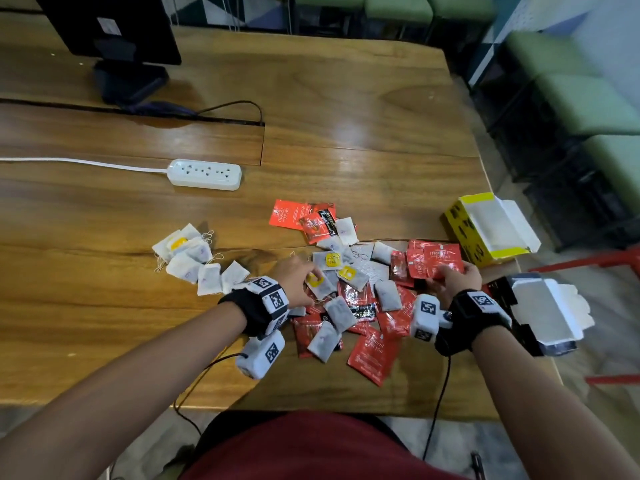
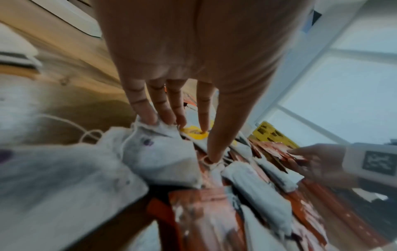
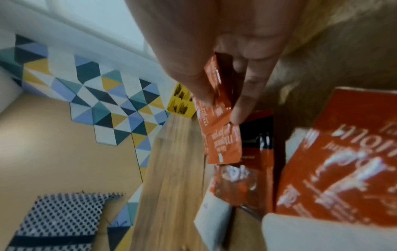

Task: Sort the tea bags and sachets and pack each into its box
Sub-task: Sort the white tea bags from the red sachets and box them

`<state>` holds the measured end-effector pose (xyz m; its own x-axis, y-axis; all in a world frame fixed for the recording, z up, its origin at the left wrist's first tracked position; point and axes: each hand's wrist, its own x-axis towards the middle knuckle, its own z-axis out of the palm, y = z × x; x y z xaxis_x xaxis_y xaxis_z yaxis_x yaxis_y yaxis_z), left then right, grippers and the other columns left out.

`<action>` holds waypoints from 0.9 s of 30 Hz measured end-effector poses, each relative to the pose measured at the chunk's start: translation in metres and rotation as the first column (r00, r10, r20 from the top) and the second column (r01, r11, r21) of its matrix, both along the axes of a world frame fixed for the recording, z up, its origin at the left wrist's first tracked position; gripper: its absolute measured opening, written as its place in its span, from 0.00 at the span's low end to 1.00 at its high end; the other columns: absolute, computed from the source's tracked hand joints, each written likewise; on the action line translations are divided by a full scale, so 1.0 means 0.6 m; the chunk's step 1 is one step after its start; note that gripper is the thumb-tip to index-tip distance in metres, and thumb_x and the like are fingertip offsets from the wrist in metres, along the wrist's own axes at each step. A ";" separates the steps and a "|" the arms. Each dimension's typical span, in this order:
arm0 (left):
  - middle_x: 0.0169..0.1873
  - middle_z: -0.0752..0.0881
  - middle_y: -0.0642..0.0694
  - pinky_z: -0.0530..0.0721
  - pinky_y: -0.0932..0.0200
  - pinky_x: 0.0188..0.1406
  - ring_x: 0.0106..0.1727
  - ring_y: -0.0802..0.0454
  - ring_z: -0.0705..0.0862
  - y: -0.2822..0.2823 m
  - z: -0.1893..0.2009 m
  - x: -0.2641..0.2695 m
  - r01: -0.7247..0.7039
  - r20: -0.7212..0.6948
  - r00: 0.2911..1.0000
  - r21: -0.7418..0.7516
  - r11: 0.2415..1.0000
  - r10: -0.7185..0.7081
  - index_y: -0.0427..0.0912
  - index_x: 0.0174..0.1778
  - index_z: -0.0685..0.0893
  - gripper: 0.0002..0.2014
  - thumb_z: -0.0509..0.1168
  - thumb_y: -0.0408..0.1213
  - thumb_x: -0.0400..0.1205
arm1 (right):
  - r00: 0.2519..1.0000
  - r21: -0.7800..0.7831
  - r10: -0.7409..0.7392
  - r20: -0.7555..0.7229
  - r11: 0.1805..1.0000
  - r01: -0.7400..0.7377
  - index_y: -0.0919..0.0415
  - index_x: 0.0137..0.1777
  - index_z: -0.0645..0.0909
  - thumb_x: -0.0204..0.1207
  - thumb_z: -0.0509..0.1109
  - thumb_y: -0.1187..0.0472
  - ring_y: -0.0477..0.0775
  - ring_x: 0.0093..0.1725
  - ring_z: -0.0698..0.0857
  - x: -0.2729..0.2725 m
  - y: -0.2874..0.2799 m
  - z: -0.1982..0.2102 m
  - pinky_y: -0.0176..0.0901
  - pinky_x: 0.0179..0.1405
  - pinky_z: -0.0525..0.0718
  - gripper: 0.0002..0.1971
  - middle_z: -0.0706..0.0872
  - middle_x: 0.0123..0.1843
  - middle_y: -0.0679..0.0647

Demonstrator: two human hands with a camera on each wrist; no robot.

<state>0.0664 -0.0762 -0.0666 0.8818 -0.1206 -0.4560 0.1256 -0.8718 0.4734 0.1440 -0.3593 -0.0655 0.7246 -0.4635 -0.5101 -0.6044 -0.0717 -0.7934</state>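
A mixed pile of white tea bags (image 1: 341, 311) and red sachets (image 1: 372, 355) lies on the wooden table (image 1: 311, 140). My left hand (image 1: 311, 271) (image 2: 207, 144) reaches into the pile with straight fingers, its tips pressing on a tea bag with a yellow tag (image 1: 320, 284) (image 2: 193, 134) and on a white bag (image 2: 159, 149). My right hand (image 1: 446, 271) (image 3: 221, 105) pinches several red sachets (image 1: 434, 259) (image 3: 223, 146) between thumb and fingers at the pile's right edge. The open yellow box (image 1: 460, 226) (image 3: 181, 100) stands at the far right. The open dark box (image 1: 502, 289) lies by my right wrist.
A separate heap of white tea bags (image 1: 194, 258) lies to the left of the pile. A white power strip (image 1: 204, 174) and a monitor stand (image 1: 128, 81) are farther back. The table's right edge runs just past the boxes, with green seats (image 1: 588, 105) beyond.
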 end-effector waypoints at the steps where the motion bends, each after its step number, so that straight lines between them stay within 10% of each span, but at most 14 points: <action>1: 0.59 0.76 0.41 0.76 0.51 0.62 0.62 0.43 0.75 0.000 -0.003 -0.004 -0.001 -0.013 1.000 0.017 1.000 0.001 0.50 0.62 0.78 0.25 0.74 0.39 0.69 | 0.998 -0.054 0.058 -0.033 0.997 -0.060 0.65 0.69 0.70 0.74 0.69 0.70 0.58 0.40 0.85 0.004 -0.001 -0.003 0.42 0.31 0.89 0.23 0.81 0.58 0.62; 6: 0.62 0.70 0.42 0.73 0.51 0.64 0.66 0.44 0.70 -0.002 -0.014 -0.009 0.004 0.024 1.000 0.005 1.000 -0.004 0.53 0.68 0.73 0.30 0.74 0.37 0.70 | 0.946 -0.377 0.297 -0.131 0.867 -0.325 0.59 0.75 0.63 0.69 0.74 0.62 0.63 0.55 0.82 0.002 0.014 -0.006 0.55 0.59 0.81 0.35 0.77 0.68 0.62; 10: 0.58 0.71 0.43 0.76 0.53 0.62 0.61 0.45 0.72 0.000 -0.020 -0.009 0.071 0.073 0.994 0.066 0.995 -0.076 0.59 0.72 0.71 0.31 0.72 0.39 0.73 | 0.902 -0.551 0.387 -0.191 0.718 -0.424 0.57 0.78 0.57 0.68 0.75 0.60 0.68 0.76 0.62 -0.014 0.027 -0.004 0.61 0.75 0.65 0.41 0.64 0.76 0.66; 17: 0.55 0.73 0.42 0.73 0.55 0.58 0.61 0.44 0.73 0.004 -0.021 -0.013 0.026 0.115 0.993 0.022 0.999 -0.029 0.46 0.57 0.82 0.15 0.68 0.33 0.74 | 0.661 -0.680 0.719 -0.215 0.375 -0.629 0.55 0.66 0.71 0.70 0.71 0.58 0.63 0.67 0.68 -0.059 0.065 0.004 0.55 0.67 0.72 0.25 0.70 0.66 0.61; 22: 0.45 0.72 0.47 0.70 0.59 0.42 0.52 0.47 0.76 0.019 -0.011 -0.008 -0.026 0.109 0.994 -0.031 0.999 0.029 0.41 0.50 0.82 0.11 0.64 0.27 0.74 | 0.491 -0.538 0.803 -0.337 0.263 -0.801 0.52 0.64 0.71 0.66 0.75 0.50 0.58 0.60 0.78 -0.081 0.085 -0.002 0.52 0.58 0.82 0.27 0.71 0.64 0.55; 27: 0.45 0.83 0.41 0.76 0.59 0.39 0.43 0.51 0.77 0.047 0.012 -0.008 -0.118 0.107 0.985 -0.165 0.979 0.137 0.37 0.47 0.83 0.07 0.67 0.27 0.74 | 0.481 -0.528 0.807 -0.343 0.258 -0.809 0.55 0.60 0.76 0.67 0.74 0.60 0.54 0.51 0.78 -0.075 0.097 0.002 0.46 0.51 0.82 0.21 0.72 0.64 0.57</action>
